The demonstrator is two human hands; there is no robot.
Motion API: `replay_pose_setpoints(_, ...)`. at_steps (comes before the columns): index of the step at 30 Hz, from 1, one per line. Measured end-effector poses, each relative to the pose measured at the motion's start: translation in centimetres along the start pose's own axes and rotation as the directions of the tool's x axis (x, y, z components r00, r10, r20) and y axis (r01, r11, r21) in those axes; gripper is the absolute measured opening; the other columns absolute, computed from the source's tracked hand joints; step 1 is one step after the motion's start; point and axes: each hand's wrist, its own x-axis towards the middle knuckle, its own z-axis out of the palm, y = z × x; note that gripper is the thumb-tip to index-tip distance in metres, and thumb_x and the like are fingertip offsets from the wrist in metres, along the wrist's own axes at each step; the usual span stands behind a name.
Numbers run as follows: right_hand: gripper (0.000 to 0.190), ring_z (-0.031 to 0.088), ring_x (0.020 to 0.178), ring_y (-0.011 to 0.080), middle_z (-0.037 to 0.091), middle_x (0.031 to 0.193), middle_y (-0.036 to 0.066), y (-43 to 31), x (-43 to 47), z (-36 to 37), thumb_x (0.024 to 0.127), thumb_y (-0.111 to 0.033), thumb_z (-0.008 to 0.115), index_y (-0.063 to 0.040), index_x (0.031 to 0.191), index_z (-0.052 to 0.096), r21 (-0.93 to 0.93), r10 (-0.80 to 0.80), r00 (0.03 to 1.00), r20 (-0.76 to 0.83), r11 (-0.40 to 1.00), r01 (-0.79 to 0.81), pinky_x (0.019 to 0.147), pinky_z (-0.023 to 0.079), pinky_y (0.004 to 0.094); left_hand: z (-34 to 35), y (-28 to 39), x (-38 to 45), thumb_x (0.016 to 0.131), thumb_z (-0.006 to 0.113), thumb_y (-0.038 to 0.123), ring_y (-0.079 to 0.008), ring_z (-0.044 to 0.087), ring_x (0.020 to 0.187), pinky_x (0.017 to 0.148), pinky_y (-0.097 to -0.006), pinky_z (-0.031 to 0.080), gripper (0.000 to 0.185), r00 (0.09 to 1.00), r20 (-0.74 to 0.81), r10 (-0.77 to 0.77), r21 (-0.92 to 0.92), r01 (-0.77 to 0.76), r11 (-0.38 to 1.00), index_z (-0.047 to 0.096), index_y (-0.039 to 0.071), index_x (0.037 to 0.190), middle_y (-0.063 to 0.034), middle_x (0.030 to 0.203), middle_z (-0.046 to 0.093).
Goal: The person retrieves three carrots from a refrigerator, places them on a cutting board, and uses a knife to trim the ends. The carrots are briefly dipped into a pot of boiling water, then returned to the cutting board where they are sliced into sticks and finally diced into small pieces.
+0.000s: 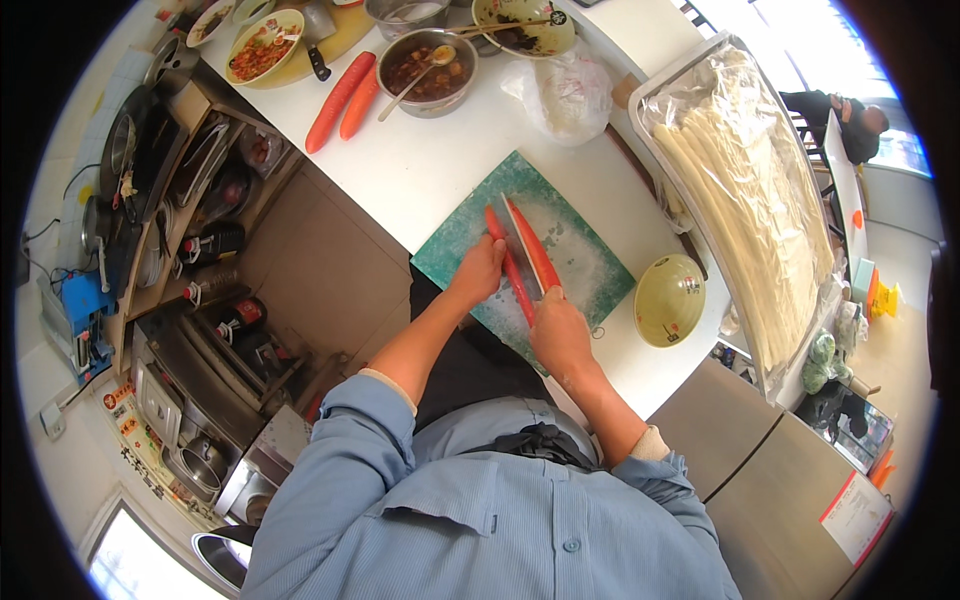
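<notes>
On a green cutting board (495,184), two long carrot pieces lie on either side of a kitchen knife blade (516,244). My right hand (562,334) is closed around the knife, hiding its handle. The blade points away from me, its tip near the middle of the board. With its fingers, my left hand (480,271) grips the slender left carrot piece (517,281). The right carrot piece (534,244), with a paler orange cut face, lies along the blade, its near end by my right knuckles. Whitish residue and wet spots mark the board.
Two whole carrots (337,105) lie beside a steel bowl of brown stew (427,71) with a spoon. A yellow-green bowl (670,300) stands right of the board. Farther right is a plastic-covered tray of dough strips (742,202). A cleaver (319,45) lies at the back.
</notes>
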Motion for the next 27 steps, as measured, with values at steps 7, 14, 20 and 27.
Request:
replay_pose_setpoints(7, 0.023, 0.072, 0.082, 0.0492, 0.071, 0.084, 0.032, -0.4, 0.5, 0.2, 0.089, 0.001, 0.053, 0.013, 0.108, 0.057, 0.016, 0.007, 1.0, -0.018, 1.0, -0.006, 0.077, 0.057, 0.0554, 0.1, 0.1, -0.2, 0.113, 0.041, 0.035, -0.0334, 0.064, 0.061, 0.062, -0.0466, 0.05, 0.039, 0.998, 0.023, -0.055, -0.035, 0.056, 0.998, 0.052, -0.001, 0.104, -0.021, 0.075, 0.064)
replay_pose_setpoints(14, 0.019, 0.069, 0.083, 0.0518, 0.069, 0.085, 0.033, -0.6, 1.1, -0.3, 0.096, -0.008, 0.061, 0.01, 0.102, 0.055, 0.039, 0.007, 1.0, 0.022, 0.999, -0.007, 0.077, 0.055, 0.0573, -0.4, 1.0, -0.2, 0.112, 0.04, 0.035, -0.0528, 0.065, 0.087, 0.076, -0.058, 0.049, 0.04, 0.988, 0.082, -0.129, -0.046, 0.133, 0.99, 0.053, -0.002, 0.105, -0.032, 0.09, 0.067)
replay_pose_setpoints(20, 0.017, 0.072, 0.083, 0.0494, 0.07, 0.086, 0.032, 0.0, 3.5, 2.6, 0.089, -0.001, 0.056, 0.011, 0.101, 0.058, 0.019, -0.065, 0.993, -0.103, 0.998, 0.068, 0.078, 0.058, 0.0541, -0.2, 0.9, -0.4, 0.113, 0.041, 0.038, -0.0342, 0.064, 0.057, 0.058, -0.0477, 0.05, 0.041, 1.0, 0.003, -0.007, -0.044, 0.007, 0.999, 0.051, 0.0, 0.101, -0.0197, 0.067, 0.062)
replay_pose_setpoints(27, 0.015, 0.07, 0.09, 0.049, 0.071, 0.091, 0.031, -0.1, 4.1, 1.5, 0.094, -0.008, 0.059, 0.005, 0.1, 0.059, 0.096, -0.044, 0.991, -0.125, 0.994, 0.056, 0.081, 0.055, 0.0558, -0.4, 0.8, 0.2, 0.113, 0.04, 0.038, -0.0306, 0.056, 0.043, 0.046, -0.0436, 0.046, 0.041, 0.991, -0.057, 0.122, 0.005, -0.122, 0.993, 0.051, 0.002, 0.096, -0.0161, 0.058, 0.057)
